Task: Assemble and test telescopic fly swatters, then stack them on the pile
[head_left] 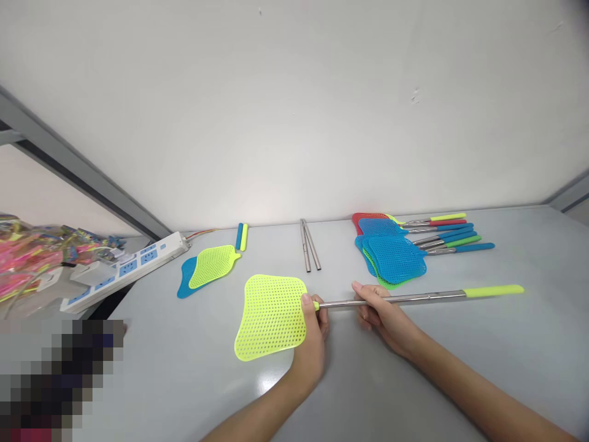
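Observation:
A yellow-green fly swatter (273, 316) with a perforated head, a metal rod and a yellow-green grip is held level above the table. My left hand (313, 331) pinches it where the head meets the rod, thumb on top. Around the middle of the rod, my right hand (380, 313) has its fingers curled underneath and its thumb extended along it. Beyond my right hand lies a pile of assembled fly swatters (398, 258) in blue, green, red and yellow, their grips pointing right.
Two metal rods (310, 245) lie near the wall. To their left are a blue and a yellow grip (243, 236), and loose yellow and blue swatter heads (214, 267). A white power strip (138, 264) runs along the left edge, beside colourful plastic-wrapped items (41, 255).

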A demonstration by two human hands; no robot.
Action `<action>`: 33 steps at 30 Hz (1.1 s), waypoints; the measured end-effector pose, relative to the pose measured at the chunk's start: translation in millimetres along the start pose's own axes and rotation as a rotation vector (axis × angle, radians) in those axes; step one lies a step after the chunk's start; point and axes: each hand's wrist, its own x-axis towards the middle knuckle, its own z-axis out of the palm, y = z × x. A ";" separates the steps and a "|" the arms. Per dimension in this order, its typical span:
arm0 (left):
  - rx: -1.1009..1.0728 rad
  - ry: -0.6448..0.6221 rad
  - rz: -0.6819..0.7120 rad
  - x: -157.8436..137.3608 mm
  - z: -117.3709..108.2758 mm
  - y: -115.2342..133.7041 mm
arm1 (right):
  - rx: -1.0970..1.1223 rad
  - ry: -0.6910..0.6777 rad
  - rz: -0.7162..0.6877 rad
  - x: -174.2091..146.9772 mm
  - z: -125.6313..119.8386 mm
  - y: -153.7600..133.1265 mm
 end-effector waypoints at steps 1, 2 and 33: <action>0.020 -0.013 0.035 0.8 -0.8 -0.4 | -0.003 0.009 -0.004 0.4 -0.7 -0.6; 0.036 -0.020 0.065 1.7 -1.6 -0.8 | -0.013 0.016 -0.009 0.8 -1.4 -1.5; -0.084 0.169 0.090 18.8 -9.2 6.7 | 0.871 0.076 -0.084 16.5 -41.9 -30.2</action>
